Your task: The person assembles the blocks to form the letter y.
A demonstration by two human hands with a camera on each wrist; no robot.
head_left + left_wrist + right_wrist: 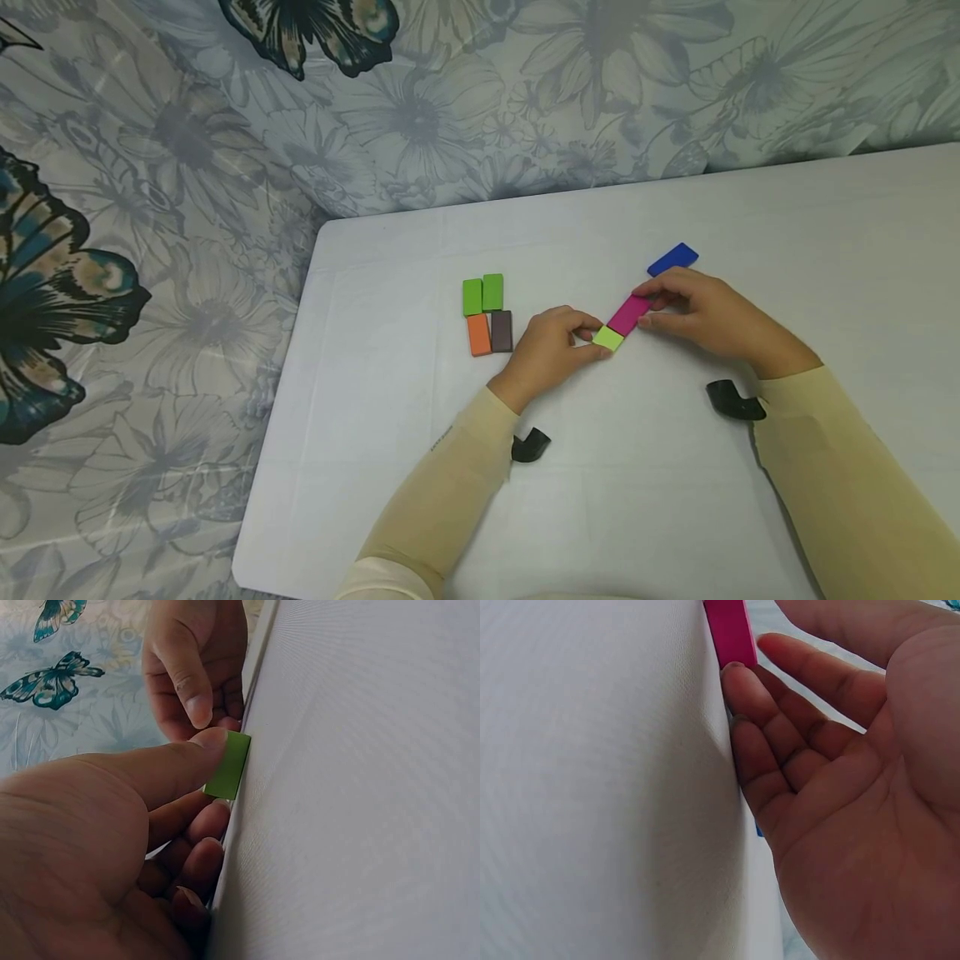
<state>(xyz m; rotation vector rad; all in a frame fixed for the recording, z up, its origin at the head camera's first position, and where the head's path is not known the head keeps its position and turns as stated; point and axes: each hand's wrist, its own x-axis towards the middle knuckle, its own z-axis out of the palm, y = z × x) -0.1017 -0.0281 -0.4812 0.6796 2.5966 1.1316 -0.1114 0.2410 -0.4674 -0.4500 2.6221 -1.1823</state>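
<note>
My left hand [551, 346] pinches a lime-green block [608, 337] between thumb and fingers on the white table. In the left wrist view, the thumb lies along the edge of that green block [227, 766]. End to end with it sits a magenta block [628, 315], forming one slanted row. Thumb and fingertips of my right hand [701, 321] hold the magenta block at its far end. The right wrist view shows fingertips right at the end of this magenta block [733, 634]; the other fingers are bent against the table.
A blue block [672, 259] lies just beyond the right hand. Left of the left hand, two green blocks [482, 294], an orange block [478, 335] and a dark grey block [502, 331] form a cluster. Flower-and-butterfly patterned cloth [420, 117] borders the table's back and left edges.
</note>
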